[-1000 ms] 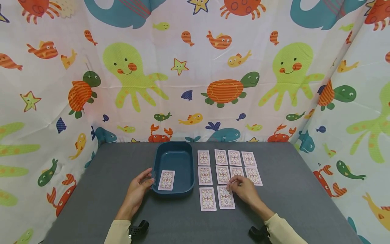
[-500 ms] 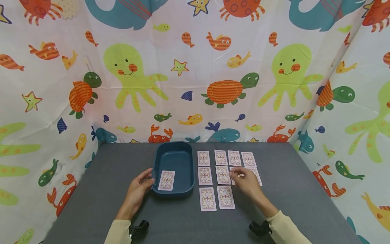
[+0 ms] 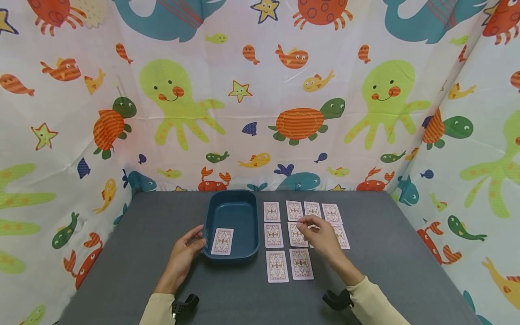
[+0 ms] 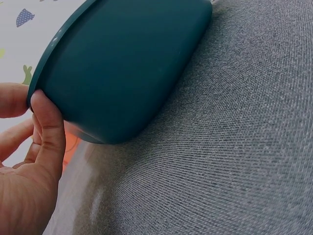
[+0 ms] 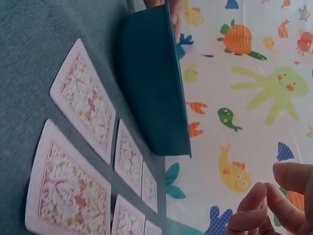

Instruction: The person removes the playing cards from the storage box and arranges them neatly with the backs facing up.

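My left hand (image 3: 184, 255) pinches the near left rim of a dark blue tray (image 3: 243, 216). In the left wrist view, the thumb (image 4: 48, 112) lies against the tray's outer wall (image 4: 122, 63). One playing card (image 3: 222, 241) lies face down inside the tray. My right hand (image 3: 322, 237) hovers over the laid-out cards, its fingertips above a middle-row card (image 3: 298, 242). Its fingers are loosely bent, and nothing shows between them in the right wrist view. Part of a middle-row card behind this hand is hidden.
Face-down playing cards (image 3: 277, 267) lie in rows right of the tray on the grey tabletop (image 3: 134, 253). The two nearest cards sit side by side. Behind the table hangs a curtain (image 3: 252, 135) printed with sea animals. Dark bands are on both wrists.
My right hand has moved from the near right card, first up and away, then left over the middle row. My left hand, the tray and the cards have stayed put.
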Available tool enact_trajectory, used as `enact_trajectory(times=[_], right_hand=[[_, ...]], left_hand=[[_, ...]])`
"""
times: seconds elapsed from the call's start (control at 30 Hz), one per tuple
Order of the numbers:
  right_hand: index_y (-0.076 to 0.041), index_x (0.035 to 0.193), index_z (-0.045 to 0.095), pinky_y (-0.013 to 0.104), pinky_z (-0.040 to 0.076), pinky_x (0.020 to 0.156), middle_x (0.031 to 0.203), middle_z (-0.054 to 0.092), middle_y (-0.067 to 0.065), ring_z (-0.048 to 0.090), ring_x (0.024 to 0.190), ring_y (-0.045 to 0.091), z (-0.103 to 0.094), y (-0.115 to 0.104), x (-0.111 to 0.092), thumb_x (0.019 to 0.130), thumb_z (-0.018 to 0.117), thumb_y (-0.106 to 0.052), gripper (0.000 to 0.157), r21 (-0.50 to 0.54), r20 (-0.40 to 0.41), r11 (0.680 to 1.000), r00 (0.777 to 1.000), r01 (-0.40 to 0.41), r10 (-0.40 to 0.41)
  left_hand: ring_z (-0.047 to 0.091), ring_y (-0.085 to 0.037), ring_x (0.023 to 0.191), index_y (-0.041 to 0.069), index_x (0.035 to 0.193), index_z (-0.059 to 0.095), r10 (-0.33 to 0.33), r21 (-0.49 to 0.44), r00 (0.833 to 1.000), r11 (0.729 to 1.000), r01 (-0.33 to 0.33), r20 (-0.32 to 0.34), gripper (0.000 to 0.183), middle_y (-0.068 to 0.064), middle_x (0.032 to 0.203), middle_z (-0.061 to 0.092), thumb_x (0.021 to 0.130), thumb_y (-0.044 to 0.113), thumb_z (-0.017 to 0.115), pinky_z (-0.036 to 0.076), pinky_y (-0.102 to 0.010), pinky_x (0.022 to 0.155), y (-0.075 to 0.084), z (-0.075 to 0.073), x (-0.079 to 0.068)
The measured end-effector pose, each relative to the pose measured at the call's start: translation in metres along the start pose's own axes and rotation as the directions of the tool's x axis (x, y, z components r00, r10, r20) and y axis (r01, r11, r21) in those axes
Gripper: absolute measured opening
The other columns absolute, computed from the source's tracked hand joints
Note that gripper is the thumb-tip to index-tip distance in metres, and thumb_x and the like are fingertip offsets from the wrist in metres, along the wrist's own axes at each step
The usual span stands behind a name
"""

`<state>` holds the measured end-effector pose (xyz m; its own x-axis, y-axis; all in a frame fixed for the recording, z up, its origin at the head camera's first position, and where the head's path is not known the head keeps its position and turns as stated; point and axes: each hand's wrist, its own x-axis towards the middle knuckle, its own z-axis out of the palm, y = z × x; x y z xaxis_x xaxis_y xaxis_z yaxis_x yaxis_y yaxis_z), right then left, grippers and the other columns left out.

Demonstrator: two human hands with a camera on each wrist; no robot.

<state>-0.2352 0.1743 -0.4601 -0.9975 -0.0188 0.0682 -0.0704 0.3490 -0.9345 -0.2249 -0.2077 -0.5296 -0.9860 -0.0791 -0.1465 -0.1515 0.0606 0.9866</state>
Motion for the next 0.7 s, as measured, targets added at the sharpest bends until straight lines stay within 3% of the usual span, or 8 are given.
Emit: enact_trajectory(times=[0.2, 0.47, 0.7], right_hand=[[0.0, 0.106, 0.067, 0.024, 0.046, 0.055, 0.091, 0.06, 0.013, 0.058, 0.063, 0.018, 0.008, -0.005, 0.001, 0.093, 0.067, -0.013, 0.019, 0.037, 0.027, 0.999, 1.0, 0.01, -0.011], [-0.006, 0.106, 0.068, 0.024, 0.046, 0.057, 0.092, 0.062, 0.01, 0.059, 0.067, 0.019, 0.022, 0.002, 0.001, 0.092, 0.069, -0.021, 0.021, 0.054, 0.049, 0.998, 0.998, 0.042, -0.045], [-0.01, 0.104, 0.069, 0.024, 0.046, 0.059, 0.092, 0.062, 0.009, 0.059, 0.065, 0.016, 0.033, -0.006, 0.005, 0.093, 0.068, -0.02, 0.015, 0.086, 0.059, 0.994, 0.996, 0.066, -0.072]], left_hand=[[0.05, -0.019, 0.11, 0.016, 0.144, 0.048, 0.001, 0.008, 1.0, 1.0, -0.001, -0.002, 0.049, -0.01, 0.133, 0.045, 0.097, 0.01, 0.058, 0.046, -0.025, 0.088, -0.001, 0.0, 0.0], [0.049, -0.02, 0.111, 0.016, 0.144, 0.048, -0.001, 0.012, 1.0, 1.0, 0.001, -0.006, 0.049, -0.011, 0.133, 0.045, 0.096, 0.009, 0.057, 0.046, -0.026, 0.088, 0.0, 0.001, -0.001], [0.048, -0.021, 0.114, 0.018, 0.143, 0.048, -0.004, 0.008, 1.0, 1.0, 0.004, -0.004, 0.049, -0.01, 0.133, 0.045, 0.096, 0.012, 0.06, 0.046, -0.026, 0.089, -0.001, 0.0, -0.001]])
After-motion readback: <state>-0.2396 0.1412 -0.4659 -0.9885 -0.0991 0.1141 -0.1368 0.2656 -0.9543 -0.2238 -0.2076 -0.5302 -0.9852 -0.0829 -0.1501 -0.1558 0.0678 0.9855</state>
